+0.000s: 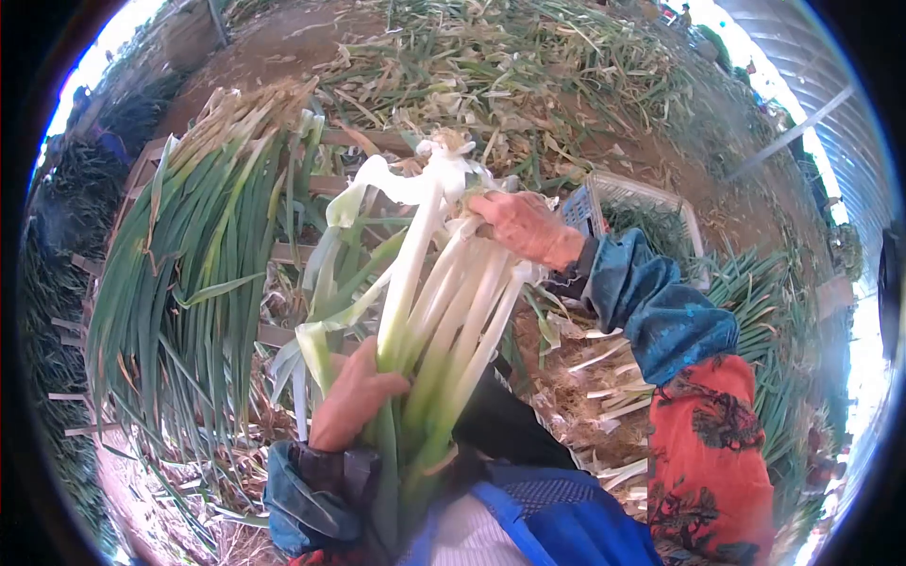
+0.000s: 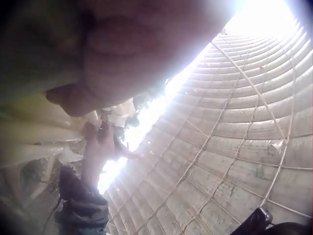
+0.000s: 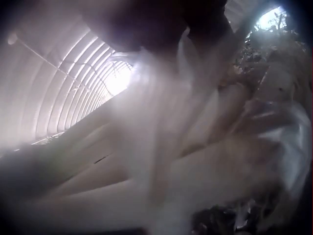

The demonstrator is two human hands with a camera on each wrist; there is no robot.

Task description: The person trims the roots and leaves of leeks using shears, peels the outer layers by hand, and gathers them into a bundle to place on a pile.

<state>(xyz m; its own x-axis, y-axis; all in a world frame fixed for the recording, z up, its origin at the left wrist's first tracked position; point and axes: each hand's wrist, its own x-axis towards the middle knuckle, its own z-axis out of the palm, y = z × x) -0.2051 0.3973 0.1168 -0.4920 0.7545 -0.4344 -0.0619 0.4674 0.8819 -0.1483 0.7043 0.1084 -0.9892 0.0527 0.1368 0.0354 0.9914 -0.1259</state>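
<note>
A bunch of large green onions point(image 1: 453, 321), white stalks up and green leaves down, slants in front of the person's body. Low on the stalks, where white turns to green, the left hand point(image 1: 354, 396) grips the bunch with its thumb across the front. At the root end the right hand point(image 1: 528, 226) has its fingers curled on the stalk tops. Loose white skin point(image 1: 396, 179) hangs off one stalk beside it. In the right wrist view, pale stalks and skin point(image 3: 156, 122) are blurred. The left wrist view shows the right hand point(image 2: 98, 147) beyond the stalks.
A heap of long green onions point(image 1: 198, 226) lies on a slatted rack at the left. Behind the right hand stands a plastic crate point(image 1: 651, 198) holding greens. More onions point(image 1: 613, 387) lie on the ground at right; peeled scraps point(image 1: 453, 75) cover the ground ahead.
</note>
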